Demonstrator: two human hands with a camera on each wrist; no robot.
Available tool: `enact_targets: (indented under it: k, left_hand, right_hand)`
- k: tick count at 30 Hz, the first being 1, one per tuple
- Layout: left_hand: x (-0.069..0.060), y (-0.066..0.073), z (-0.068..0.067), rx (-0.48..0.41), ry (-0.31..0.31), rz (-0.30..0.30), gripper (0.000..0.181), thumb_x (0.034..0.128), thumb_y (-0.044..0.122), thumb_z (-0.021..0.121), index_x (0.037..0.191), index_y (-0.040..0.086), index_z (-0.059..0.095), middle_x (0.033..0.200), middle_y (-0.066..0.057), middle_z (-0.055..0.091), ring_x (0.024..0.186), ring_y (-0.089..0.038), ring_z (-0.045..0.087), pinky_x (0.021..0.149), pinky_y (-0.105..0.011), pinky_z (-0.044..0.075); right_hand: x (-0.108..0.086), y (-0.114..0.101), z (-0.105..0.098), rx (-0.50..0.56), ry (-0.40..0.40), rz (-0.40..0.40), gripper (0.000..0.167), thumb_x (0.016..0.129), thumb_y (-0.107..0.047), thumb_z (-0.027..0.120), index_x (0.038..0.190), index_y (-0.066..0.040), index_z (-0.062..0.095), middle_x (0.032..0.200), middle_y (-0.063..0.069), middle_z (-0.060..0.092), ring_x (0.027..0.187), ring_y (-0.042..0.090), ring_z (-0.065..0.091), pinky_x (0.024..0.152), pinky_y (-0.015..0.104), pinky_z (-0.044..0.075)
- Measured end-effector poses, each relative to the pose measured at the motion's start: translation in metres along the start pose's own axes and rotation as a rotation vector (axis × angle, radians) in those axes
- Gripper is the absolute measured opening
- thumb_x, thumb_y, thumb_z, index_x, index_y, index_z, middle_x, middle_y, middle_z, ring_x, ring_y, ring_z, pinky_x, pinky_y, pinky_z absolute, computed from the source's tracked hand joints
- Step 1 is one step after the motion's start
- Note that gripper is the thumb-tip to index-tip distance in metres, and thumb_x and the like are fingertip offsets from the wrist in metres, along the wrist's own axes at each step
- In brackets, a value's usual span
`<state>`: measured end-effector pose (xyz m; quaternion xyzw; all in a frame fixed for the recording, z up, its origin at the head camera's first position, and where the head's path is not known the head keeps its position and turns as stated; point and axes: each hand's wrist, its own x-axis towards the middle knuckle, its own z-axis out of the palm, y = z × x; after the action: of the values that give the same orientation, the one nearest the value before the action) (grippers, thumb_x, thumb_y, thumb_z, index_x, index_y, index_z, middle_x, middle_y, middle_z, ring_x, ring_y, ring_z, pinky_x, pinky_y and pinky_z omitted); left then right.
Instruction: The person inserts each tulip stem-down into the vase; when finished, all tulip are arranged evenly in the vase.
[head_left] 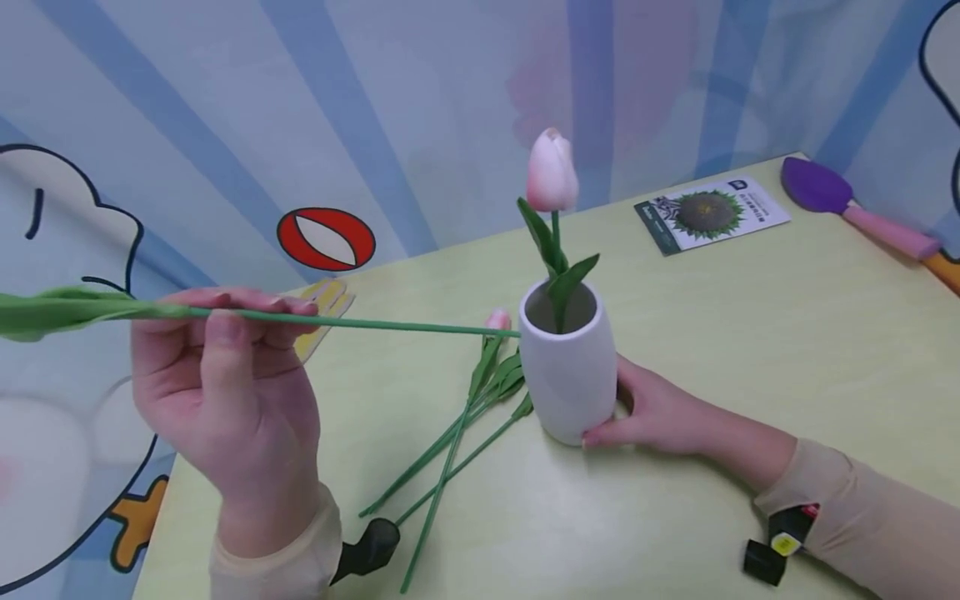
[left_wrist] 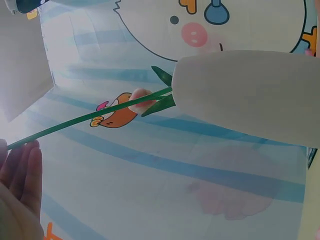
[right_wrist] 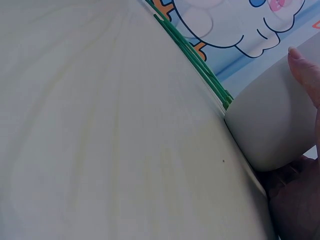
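Note:
My left hand (head_left: 247, 408) pinches the green stem (head_left: 397, 325) of an artificial tulip between thumb and fingers. The stem lies almost level, leaves at the left, and its flower is outside the head view. Its thin end comes up to the rim of a white vase (head_left: 570, 379); whether they touch I cannot tell. A pink tulip (head_left: 552, 171) stands upright inside the vase. Low on its right side, my right hand (head_left: 667, 410) grips the vase, thumb at the front near the base. The right wrist view shows the vase's lower part (right_wrist: 272, 117) against that hand.
Several more tulips (head_left: 457, 433) lie crossed on the table (head_left: 660, 517), left of the vase. A printed card (head_left: 708, 214) and a purple spatula (head_left: 817, 185) with a pink handle lie at the back right. A cartoon-patterned backdrop (head_left: 435, 108) rises behind the table.

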<state>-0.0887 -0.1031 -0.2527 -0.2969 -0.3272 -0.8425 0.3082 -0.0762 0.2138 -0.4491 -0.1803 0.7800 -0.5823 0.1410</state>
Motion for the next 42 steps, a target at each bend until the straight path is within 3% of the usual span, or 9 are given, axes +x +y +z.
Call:
enact_targets:
  k: [12, 21, 26, 37, 42]
  left_hand:
    - [0.004, 0.0, -0.001, 0.003, -0.002, 0.091, 0.035, 0.0818, -0.011, 0.077, 0.098, -0.021, 0.048, 0.08, -0.035, 0.062, 0.065, -0.044, 0.068, 0.066, -0.051, 0.064]
    - [0.0, -0.005, 0.006, -0.002, -0.033, 0.055, 0.032, 0.0811, -0.013, 0.078, 0.097, -0.022, 0.051, 0.081, -0.036, 0.065, 0.069, -0.044, 0.07, 0.07, -0.055, 0.064]
    - [-0.006, -0.013, 0.011, 0.059, -0.095, 0.026, 0.029, 0.0842, -0.01, 0.077, 0.099, -0.021, 0.055, 0.085, -0.033, 0.067, 0.073, -0.042, 0.072, 0.072, -0.052, 0.064]
    - [-0.014, -0.022, 0.016, 0.102, -0.225, -0.024, 0.028, 0.0856, -0.005, 0.079, 0.1, -0.02, 0.06, 0.089, -0.029, 0.07, 0.076, -0.04, 0.074, 0.075, -0.053, 0.065]
    - [-0.018, -0.025, 0.021, 0.14, -0.371, -0.085, 0.018, 0.0881, -0.009, 0.073, 0.097, -0.02, 0.063, 0.09, -0.025, 0.072, 0.078, -0.037, 0.076, 0.075, -0.049, 0.065]
  right_hand:
    - [0.002, -0.002, 0.003, -0.012, -0.014, 0.006, 0.1, 0.079, -0.028, 0.091, 0.158, -0.024, 0.031, 0.154, 0.005, 0.048, 0.141, 0.034, 0.046, 0.118, 0.065, 0.033]
    - [0.002, -0.003, 0.002, -0.027, -0.003, 0.003, 0.098, 0.078, -0.029, 0.092, 0.157, -0.023, 0.034, 0.152, 0.005, 0.05, 0.139, 0.034, 0.048, 0.118, 0.064, 0.033]
    - [-0.001, -0.001, 0.001, -0.024, -0.002, 0.02, 0.098, 0.079, -0.029, 0.091, 0.158, -0.025, 0.032, 0.155, 0.005, 0.047, 0.142, 0.035, 0.045, 0.119, 0.067, 0.03]
    - [-0.002, 0.001, -0.002, -0.024, -0.001, 0.005, 0.097, 0.08, -0.026, 0.09, 0.158, -0.023, 0.033, 0.154, 0.006, 0.048, 0.141, 0.035, 0.047, 0.118, 0.066, 0.032]
    - [-0.003, 0.0, -0.003, -0.02, -0.004, -0.013, 0.094, 0.08, -0.024, 0.09, 0.156, -0.021, 0.035, 0.151, 0.006, 0.05, 0.138, 0.034, 0.049, 0.116, 0.063, 0.035]
